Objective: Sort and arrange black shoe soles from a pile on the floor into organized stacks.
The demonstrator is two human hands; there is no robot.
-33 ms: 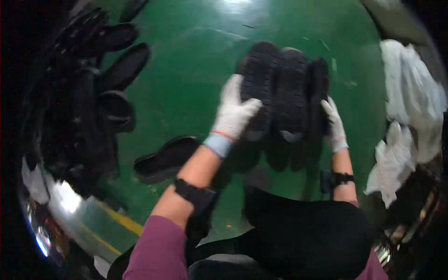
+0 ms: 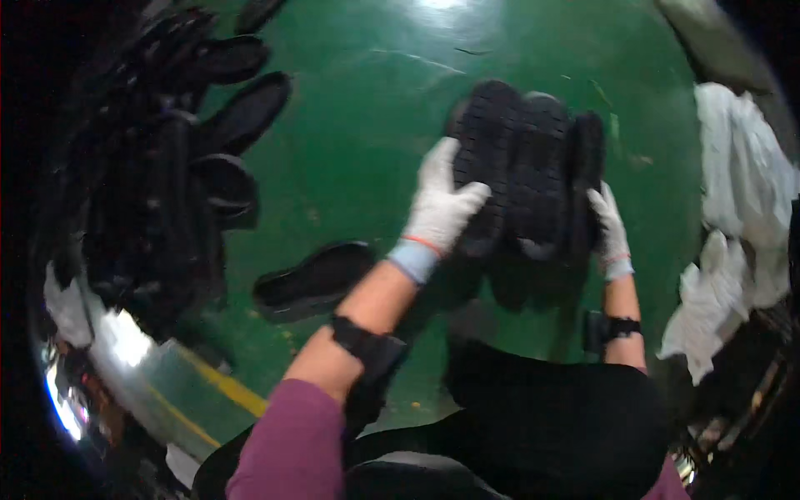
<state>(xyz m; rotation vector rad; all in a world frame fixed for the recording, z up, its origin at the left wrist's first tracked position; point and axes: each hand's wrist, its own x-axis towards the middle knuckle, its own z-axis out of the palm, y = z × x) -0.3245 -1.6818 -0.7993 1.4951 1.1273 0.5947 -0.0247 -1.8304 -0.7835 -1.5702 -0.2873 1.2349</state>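
"Everything in your head view has slid slightly towards three o'clock."
"Where are the soles (image 2: 537, 177) and your fingers?"
"Soles at two o'clock: your left hand (image 2: 444, 208) grips their nine-o'clock side, your right hand (image 2: 612, 227) their three-o'clock side. Another sole (image 2: 317, 283) lies towards eight."

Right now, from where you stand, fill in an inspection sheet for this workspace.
Surface: green floor, scuffed, with yellow stripes at lower left.
Job's things: black soles side by side between the hands, tread showing on at least two.
Clutter: one loose sole on the floor; a dark pile of soles at left.
Grippers: gloved left hand grips the leftmost sole, thumb on its face; gloved right hand is at the rightmost sole's edge, grip partly hidden.
Cables: nothing seen.
Surroundings: white wrapping-like material at right; outer edges too dark to read.
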